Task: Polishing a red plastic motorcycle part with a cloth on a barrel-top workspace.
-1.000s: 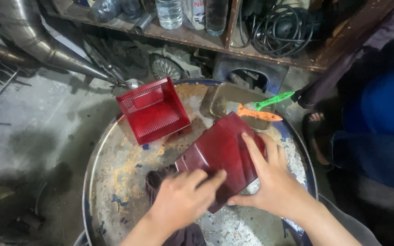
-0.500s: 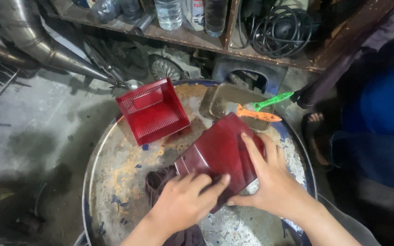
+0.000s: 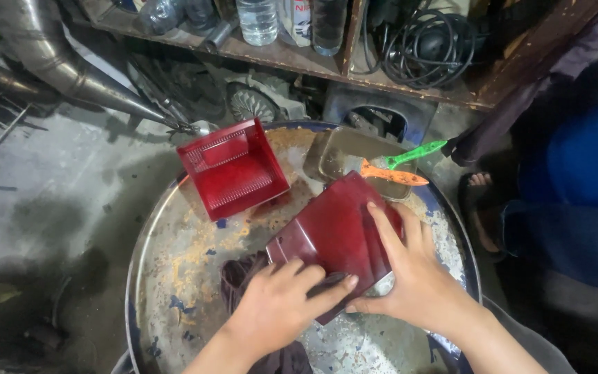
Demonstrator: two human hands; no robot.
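A dark red plastic lamp cover lies on the top of a rusty metal drum. My right hand lies flat on its right side and holds it down. My left hand presses on its near edge, fingers closed over a dark cloth that trails off to the left. A second red lamp cover, ribbed inside, sits open side up at the drum's far left.
A metal tray at the drum's far edge carries an orange-handled brush and a green-handled brush. A shelf with bottles and coiled cable runs behind. A person in blue sits at the right, foot near the drum.
My left hand has slid slightly right along the cover's near edge. The cover and my right hand have barely moved.
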